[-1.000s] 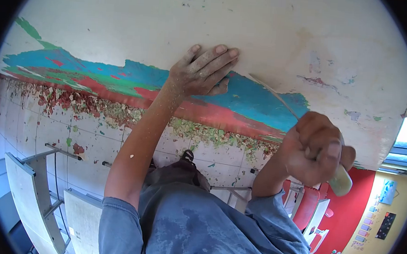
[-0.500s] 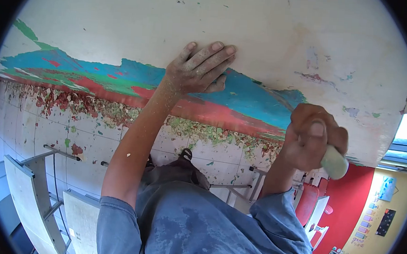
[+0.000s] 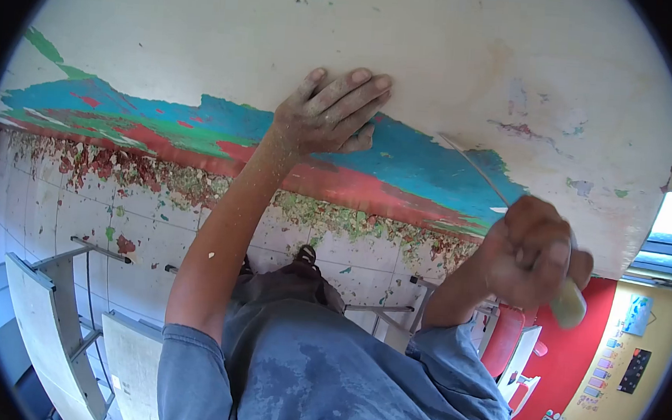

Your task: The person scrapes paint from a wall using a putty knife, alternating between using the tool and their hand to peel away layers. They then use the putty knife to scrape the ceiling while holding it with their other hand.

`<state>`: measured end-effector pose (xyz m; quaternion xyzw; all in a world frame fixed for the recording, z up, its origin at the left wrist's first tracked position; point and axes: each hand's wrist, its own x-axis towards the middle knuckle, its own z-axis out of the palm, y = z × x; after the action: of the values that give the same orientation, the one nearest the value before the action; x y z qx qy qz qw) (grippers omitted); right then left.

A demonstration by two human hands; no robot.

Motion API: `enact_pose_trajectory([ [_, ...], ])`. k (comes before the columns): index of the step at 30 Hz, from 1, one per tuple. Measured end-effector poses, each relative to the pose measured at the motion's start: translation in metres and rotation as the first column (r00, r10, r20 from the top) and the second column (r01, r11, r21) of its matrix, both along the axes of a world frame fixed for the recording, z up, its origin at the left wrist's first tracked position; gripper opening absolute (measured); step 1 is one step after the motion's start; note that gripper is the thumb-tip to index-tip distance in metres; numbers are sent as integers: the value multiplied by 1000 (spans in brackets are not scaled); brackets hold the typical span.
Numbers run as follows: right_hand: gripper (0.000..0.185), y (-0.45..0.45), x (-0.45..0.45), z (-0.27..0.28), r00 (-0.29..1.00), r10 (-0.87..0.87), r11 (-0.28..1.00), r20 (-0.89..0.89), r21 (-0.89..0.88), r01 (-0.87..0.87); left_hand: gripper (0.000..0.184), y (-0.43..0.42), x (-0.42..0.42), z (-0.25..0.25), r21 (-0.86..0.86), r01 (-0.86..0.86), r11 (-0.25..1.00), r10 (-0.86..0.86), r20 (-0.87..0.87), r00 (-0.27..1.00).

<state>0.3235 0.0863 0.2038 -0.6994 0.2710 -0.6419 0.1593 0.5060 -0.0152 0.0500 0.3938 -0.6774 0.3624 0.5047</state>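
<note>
My left hand (image 3: 328,113) rests against the wall (image 3: 408,37), its dusty fingers stretched out over the pale surface just above a band of blue, green and red paint (image 3: 412,161). In my right hand (image 3: 535,253) is a paint scraper (image 3: 477,169), held in closed fingers. Its pale green handle end sticks out below the fist. The thin metal blade appears nearly edge-on and slants up and left across the blue paint, its tip by the upper edge of that paint. Whether the tip touches the wall I cannot tell. A small white fleck (image 3: 498,210) shows beside the fist.
Paint flakes (image 3: 351,219) litter the tiled floor (image 3: 161,234) along the wall's foot. Behind me on the left are pale tables (image 3: 59,339) with metal legs. A red chair (image 3: 503,340) stands at the right, near a red and yellow wall and a window (image 3: 663,238).
My right hand has moved right and slightly down with the scraper, and more of the blade shows. The white fleck now shows beside the fist. My left hand has hardly moved.
</note>
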Motion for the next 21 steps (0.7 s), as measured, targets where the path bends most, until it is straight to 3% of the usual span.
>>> enact_pose_trajectory([
  [1,10,3,-6,-2,996,60,994,58,83,-65,42,2,0,0,0,6,1000,-6,0,1000],
  [2,11,2,-3,-13,970,-242,969,-38,40,243,42,3,-1,-1,2,12,1000,-12,7,1000],
  [3,13,0,-8,-17,971,-237,972,-22,-7,237,42,3,-1,-1,-1,17,1000,-17,13,1000],
  [5,17,-1,-19,-24,974,-225,969,8,-103,225,40,-1,2,-1,-36,-8,999,10,37,999],
  [6,17,1,-7,-16,989,-120,991,87,-52,125,40,0,3,1,-59,-20,998,23,60,998],
  [9,12,-1,-7,-11,981,-189,976,-34,-117,184,41,0,3,2,-83,-30,996,38,92,995],
  [11,13,-4,-3,4,959,262,961,107,-118,-249,41,-3,3,2,-84,-40,996,47,89,995],
  [12,16,-6,2,1,956,228,970,184,-126,-207,41,-2,3,2,-77,-40,996,46,91,995],
  [15,25,-6,22,9,991,-48,991,125,-121,63,40,1,1,0,-33,-19,999,21,47,999],
  [18,25,-5,21,10,988,-117,989,104,-78,125,40,1,0,-3,-4,-8,1000,8,15,1000],
  [21,20,-3,2,10,989,111,984,100,-148,-95,39,-1,2,1,-65,-19,998,23,70,997],
])
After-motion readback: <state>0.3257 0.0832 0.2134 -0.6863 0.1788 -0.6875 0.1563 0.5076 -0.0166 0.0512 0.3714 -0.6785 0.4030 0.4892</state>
